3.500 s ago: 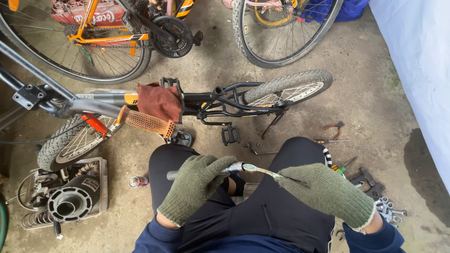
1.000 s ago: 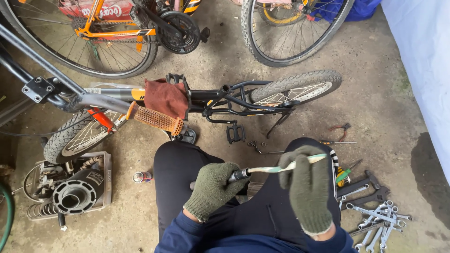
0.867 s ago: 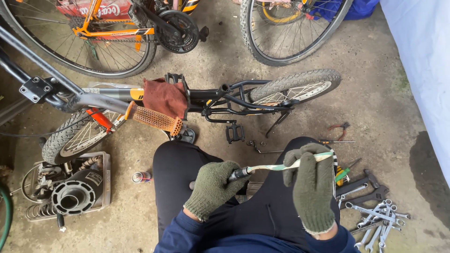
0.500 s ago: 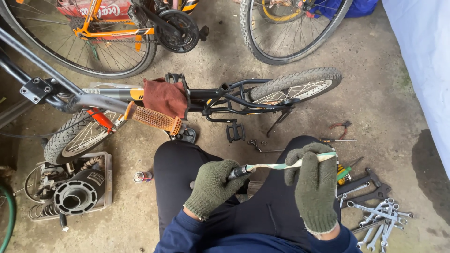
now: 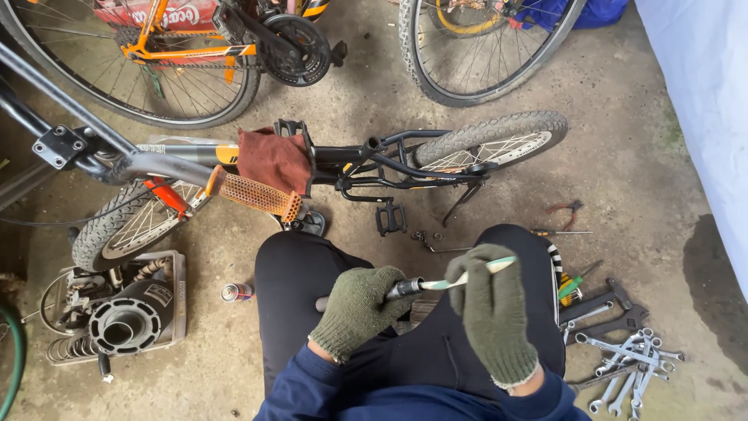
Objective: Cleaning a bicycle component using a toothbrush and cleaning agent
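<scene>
Gloved fingers close around a short dark metal rod (image 5: 401, 288) in the left hand (image 5: 360, 309), while the right hand (image 5: 492, 308) pinches the pale handle of a small brush (image 5: 475, 273) whose head meets the rod's free end. Both hands are wrapped shut on their objects above the person's lap, knees (image 5: 296, 265) spread over a concrete floor (image 5: 647, 164).

What the rod is exactly cannot be told; it looks stiff and light, likely greasy, so the knit gloves help, and a hold near its hidden near end leaves the tip free. The brush handle appears thin and slightly springy, best held about midway, as it is.

Just ahead, a small bicycle (image 5: 366, 160) lies on its side with a rust-red rag (image 5: 273, 160) draped over the frame and an orange grip (image 5: 253, 195) jutting forward. A loose pedal (image 5: 389, 220) sits near it. Spanners (image 5: 631, 362) are scattered at the right, pliers (image 5: 565, 210) beyond them, a small can (image 5: 235, 292) beside the left knee, and a tray of engine parts (image 5: 125, 320) at the left.
</scene>
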